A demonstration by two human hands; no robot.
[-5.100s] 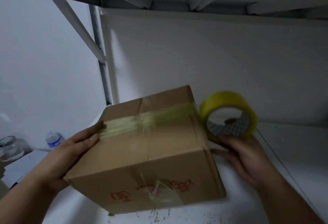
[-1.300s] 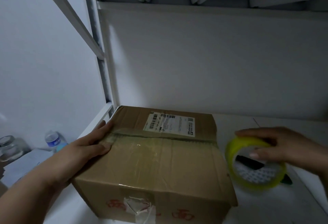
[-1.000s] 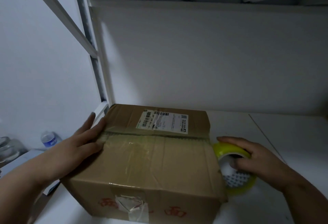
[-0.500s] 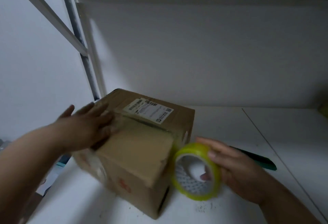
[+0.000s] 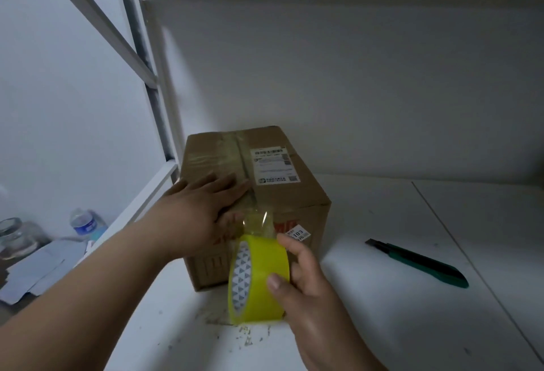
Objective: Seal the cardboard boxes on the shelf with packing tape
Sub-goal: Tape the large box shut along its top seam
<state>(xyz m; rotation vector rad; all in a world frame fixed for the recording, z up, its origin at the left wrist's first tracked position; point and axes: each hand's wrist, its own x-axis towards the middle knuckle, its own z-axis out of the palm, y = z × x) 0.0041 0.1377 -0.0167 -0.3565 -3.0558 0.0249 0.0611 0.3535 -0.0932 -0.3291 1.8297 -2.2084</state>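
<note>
Fingers [image 5: 232, 186] of the left hand [image 5: 194, 211] lie straight and slightly spread, pressing flat on the top of the cardboard box [image 5: 294, 194] beside its centre seam; this pins the box against the pull of the tape. The right hand [image 5: 306, 291] grips the tape roll [image 5: 259, 279] with fingers and thumb curled round its yellow rim. A short length of clear tape [image 5: 260, 223] runs from the roll up to the near top edge of the box, apparently anchored there.

The box sits on the white shelf [image 5: 382, 311], close to the left upright. Its long axis and taped seam run away from the camera toward the back panel. The roll stands on edge in front of the box, its hub facing left. 1 green utility knife [image 5: 418, 261] lies on the shelf, well apart to the right, probably kept for cutting the tape.
</note>
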